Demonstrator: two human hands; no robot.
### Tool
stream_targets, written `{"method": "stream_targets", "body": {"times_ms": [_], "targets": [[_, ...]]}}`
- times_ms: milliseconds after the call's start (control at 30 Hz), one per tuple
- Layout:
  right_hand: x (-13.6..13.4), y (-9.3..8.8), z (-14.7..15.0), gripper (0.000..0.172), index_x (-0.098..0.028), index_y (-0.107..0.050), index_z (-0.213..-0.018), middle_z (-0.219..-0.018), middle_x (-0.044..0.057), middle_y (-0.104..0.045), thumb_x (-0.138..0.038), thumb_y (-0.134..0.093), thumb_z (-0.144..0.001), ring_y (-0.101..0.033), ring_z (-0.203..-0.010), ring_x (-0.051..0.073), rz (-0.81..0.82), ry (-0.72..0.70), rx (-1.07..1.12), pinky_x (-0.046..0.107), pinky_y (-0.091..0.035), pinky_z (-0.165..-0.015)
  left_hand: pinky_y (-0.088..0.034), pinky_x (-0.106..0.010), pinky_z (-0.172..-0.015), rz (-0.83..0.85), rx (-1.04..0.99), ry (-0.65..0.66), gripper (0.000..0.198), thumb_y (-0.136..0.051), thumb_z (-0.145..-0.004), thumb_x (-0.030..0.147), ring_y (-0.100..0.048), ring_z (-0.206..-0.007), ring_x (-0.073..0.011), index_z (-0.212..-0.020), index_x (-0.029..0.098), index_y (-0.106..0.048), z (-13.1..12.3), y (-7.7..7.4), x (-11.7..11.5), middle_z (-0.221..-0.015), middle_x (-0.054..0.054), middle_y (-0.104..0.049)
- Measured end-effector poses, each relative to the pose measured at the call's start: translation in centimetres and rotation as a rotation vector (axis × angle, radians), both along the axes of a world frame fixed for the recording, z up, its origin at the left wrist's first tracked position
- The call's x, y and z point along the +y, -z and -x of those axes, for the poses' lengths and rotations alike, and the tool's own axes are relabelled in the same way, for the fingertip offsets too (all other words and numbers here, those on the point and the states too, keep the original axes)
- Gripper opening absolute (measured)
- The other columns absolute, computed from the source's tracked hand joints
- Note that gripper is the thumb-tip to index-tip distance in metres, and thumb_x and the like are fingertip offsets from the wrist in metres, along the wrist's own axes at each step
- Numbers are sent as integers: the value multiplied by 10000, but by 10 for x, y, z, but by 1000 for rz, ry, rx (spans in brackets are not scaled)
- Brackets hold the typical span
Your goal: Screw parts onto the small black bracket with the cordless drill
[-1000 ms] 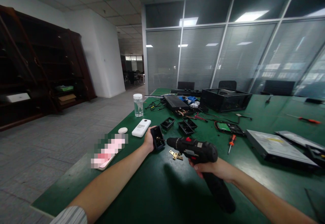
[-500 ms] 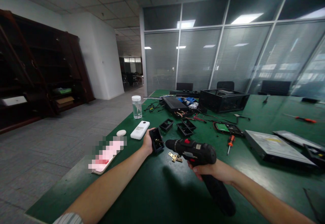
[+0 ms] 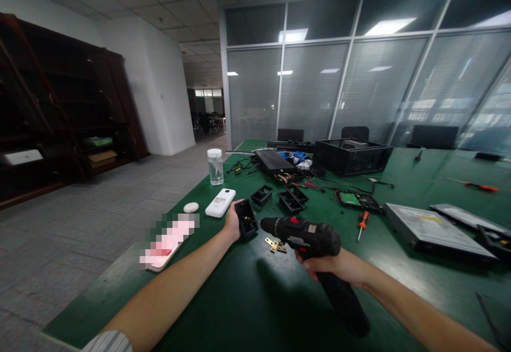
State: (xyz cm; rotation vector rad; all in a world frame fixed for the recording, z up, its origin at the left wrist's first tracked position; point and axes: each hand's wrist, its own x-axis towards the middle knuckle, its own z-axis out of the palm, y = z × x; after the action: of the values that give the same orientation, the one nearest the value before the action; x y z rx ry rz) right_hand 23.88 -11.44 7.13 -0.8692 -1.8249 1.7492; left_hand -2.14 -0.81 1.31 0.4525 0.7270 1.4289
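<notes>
My left hand [image 3: 233, 222] is closed around a small black plastic box-shaped housing [image 3: 246, 225], tilted with its open side towards me. Small brass-coloured parts show inside it. In my right hand [image 3: 333, 267] is a black cordless drill [image 3: 305, 235] with red details, gripped by its handle. The drill's nose points left at the housing, and its bit tip is too small to make out against the dark plastic. Just below the drill's nose, several brass-coloured metal plates [image 3: 275, 245] lie on the green table [image 3: 223, 304].
Black plastic frames [image 3: 291, 200] sit beyond my hands. On the left are a phone [image 3: 171, 245], a white device [image 3: 221, 203] and a clear jar [image 3: 215, 168]. To the right lie an orange screwdriver [image 3: 362, 226] and a metal drive [image 3: 435, 232]. A black computer case [image 3: 353, 156] stands behind.
Almost nothing differs. The view has shifted very slightly, while both hands keep the housing and the drill in nearly the same place.
</notes>
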Motion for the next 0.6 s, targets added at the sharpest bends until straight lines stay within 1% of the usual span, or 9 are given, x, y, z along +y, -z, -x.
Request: {"method": "stream_targets", "body": {"times_ms": [200, 467, 600], "targets": [[-2, -5, 2, 245, -138, -571, -864, -695, -4, -525, -261, -645, -666, -506, -558, 110, -14, -11, 5, 239, -412, -532, -457, -333, -494, -48, 24, -27, 272, -501, -681, 372, -597, -526, -221, -853, 173, -568, 0, 3, 1, -601, -32, -599], [-3, -6, 2, 257, -136, -566, -844, -686, -6, -526, -286, -656, -656, -511, -548, 110, -18, -8, -10, 240, -412, -530, -455, -317, -489, 19, -2, -8, 247, -495, -690, 364, -591, -517, -206, -797, 157, -578, 0, 0, -1, -595, -36, -595], [-1, -3, 1, 249, -136, -571, -849, -679, -11, -525, -273, -655, -660, -509, -549, 108, -7, -1, -4, 240, -411, -538, -458, -325, -491, -2, 15, -7, 262, -491, -690, 375, -591, -521, -209, -811, 159, -575, 0, 2, 1, -598, -39, -596]]}}
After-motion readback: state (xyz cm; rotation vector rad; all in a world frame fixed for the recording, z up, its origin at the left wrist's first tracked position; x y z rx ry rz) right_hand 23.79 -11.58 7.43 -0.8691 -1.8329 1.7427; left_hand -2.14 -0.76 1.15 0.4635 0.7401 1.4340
